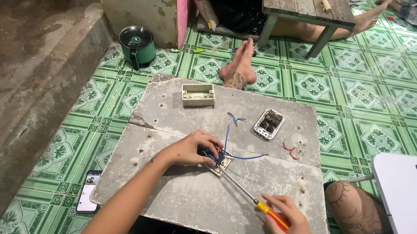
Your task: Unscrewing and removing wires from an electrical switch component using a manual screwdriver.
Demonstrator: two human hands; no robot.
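meanwhile left hand [190,149] pins switch part [220,163] mid-board [168,191], right hand [292,228] grips screwdriver [247,193] near board's edge.

Green patterned floor tiles [378,94], low wooden table [304,7], bare concrete [20,69].

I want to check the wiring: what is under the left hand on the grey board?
Under the left hand lies a small switch part with blue wires; the screwdriver tip touches it. The fingers cover the rest.
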